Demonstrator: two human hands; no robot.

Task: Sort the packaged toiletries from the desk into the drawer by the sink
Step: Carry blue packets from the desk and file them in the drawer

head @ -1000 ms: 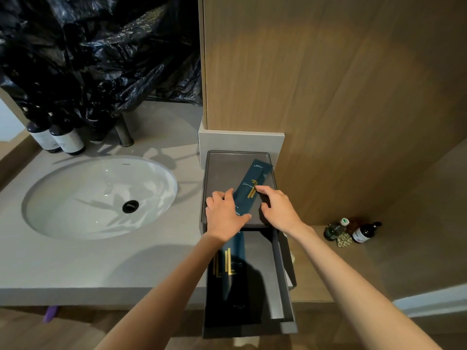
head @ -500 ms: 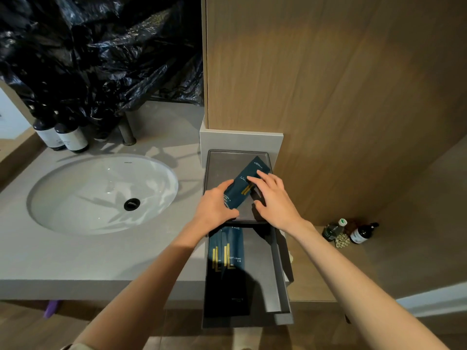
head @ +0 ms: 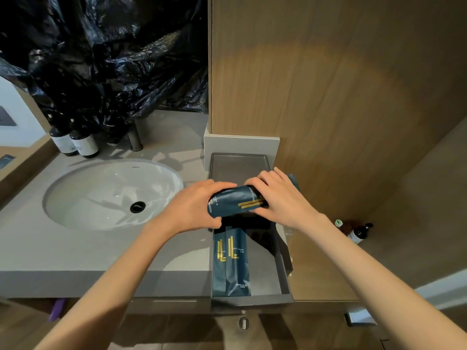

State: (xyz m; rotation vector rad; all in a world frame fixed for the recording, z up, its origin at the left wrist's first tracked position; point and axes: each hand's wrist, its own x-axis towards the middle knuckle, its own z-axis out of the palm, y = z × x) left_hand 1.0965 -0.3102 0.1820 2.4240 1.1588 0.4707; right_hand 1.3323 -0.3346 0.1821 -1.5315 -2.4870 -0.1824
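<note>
A dark blue packet with gold stripes [head: 231, 202] is held crosswise above the back of the open grey drawer [head: 267, 276]. My left hand [head: 194, 207] grips its left end and my right hand [head: 280, 198] grips its right end. Two more blue packets [head: 232, 263] lie side by side lengthwise along the drawer's left side. The right half of the drawer floor is bare.
A grey tray [head: 237, 165] sits on the counter behind the drawer. The white sink [head: 111, 193] is to the left, with two dark bottles [head: 75, 142] and black plastic sheeting [head: 106, 59] behind it. A wooden panel [head: 328, 97] stands right; small bottles [head: 356, 231] lie on a low shelf.
Both hands lifted the packet off the tray and turned it from lengthwise to crosswise, bringing it toward the drawer. The view shifted slightly.
</note>
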